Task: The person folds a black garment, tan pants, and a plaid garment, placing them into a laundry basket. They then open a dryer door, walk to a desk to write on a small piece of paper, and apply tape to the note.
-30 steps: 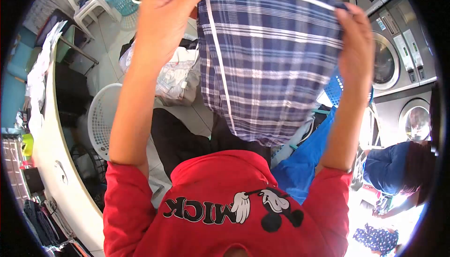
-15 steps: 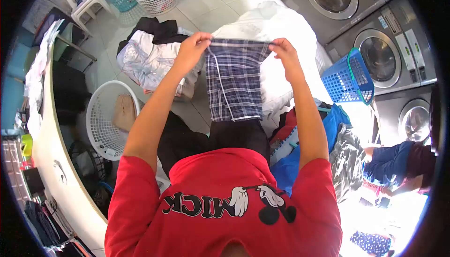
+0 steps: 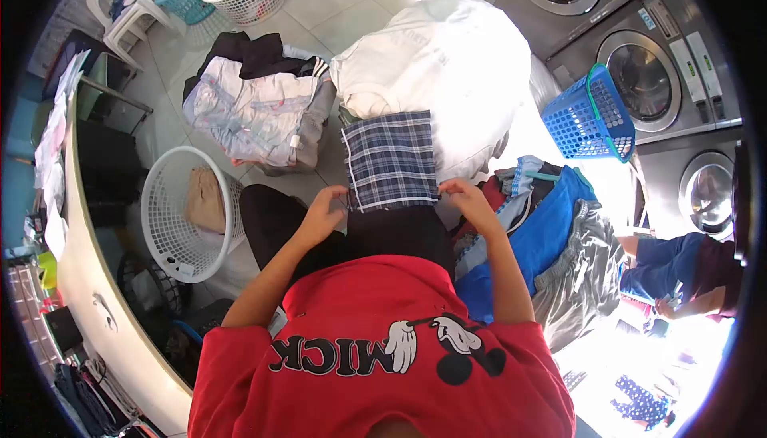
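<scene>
Folded dark-blue plaid shorts with white trim lie flat over my knees, their far edge against a large white bundle. My left hand pinches the near left corner, and its fingertips are partly hidden. At the near right corner my right hand has thumb and fingers closed on the edge. Left of the shorts is a stack of folded clothes, pale and grey with black on top. A heap of loose clothes, including a blue garment and grey shorts, lies to my right.
A white laundry basket holding a tan folded item stands at my left beside a curved counter. The blue basket is by the front-loading machines. More baskets and a white chair are far left. Another person is at right.
The plaid shorts have come down from being held up by the top edge to lying flat and folded shorter. Both hands have moved back toward me, to the near corners.
</scene>
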Action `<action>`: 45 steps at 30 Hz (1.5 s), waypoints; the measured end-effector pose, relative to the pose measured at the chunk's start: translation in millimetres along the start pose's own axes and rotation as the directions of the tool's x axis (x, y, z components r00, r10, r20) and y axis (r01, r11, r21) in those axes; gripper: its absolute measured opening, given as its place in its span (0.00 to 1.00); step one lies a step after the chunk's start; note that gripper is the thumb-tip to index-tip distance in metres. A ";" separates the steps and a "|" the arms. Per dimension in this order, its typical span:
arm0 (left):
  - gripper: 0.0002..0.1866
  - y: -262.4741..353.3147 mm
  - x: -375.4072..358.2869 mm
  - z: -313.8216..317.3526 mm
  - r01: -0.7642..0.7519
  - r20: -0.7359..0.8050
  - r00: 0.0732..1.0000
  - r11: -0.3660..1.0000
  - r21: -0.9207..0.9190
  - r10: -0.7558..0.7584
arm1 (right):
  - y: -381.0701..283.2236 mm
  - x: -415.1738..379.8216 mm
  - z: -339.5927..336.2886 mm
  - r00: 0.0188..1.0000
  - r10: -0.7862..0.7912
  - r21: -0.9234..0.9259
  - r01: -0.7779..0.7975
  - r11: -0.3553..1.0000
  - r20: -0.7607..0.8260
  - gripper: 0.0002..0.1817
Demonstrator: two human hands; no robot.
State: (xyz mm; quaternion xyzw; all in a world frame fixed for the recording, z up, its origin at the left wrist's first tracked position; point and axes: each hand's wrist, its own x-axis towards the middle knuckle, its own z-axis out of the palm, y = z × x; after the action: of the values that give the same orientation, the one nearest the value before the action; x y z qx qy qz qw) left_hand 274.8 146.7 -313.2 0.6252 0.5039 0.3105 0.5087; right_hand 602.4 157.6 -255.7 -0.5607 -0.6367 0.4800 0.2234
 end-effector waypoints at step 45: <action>0.12 90.3 38.9 -84.6 -0.267 -0.370 0.830 0.880 0.392 0.417 | -107.9 84.1 -2.3 0.976 -0.209 -0.001 0.209 0.978 -0.057 0.15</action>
State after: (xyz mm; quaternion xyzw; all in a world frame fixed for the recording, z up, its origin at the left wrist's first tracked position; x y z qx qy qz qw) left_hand 238.6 213.2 -207.8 0.6933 0.5286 0.4447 0.2054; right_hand 527.6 246.2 -183.0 -0.5035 -0.6843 0.4394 0.2918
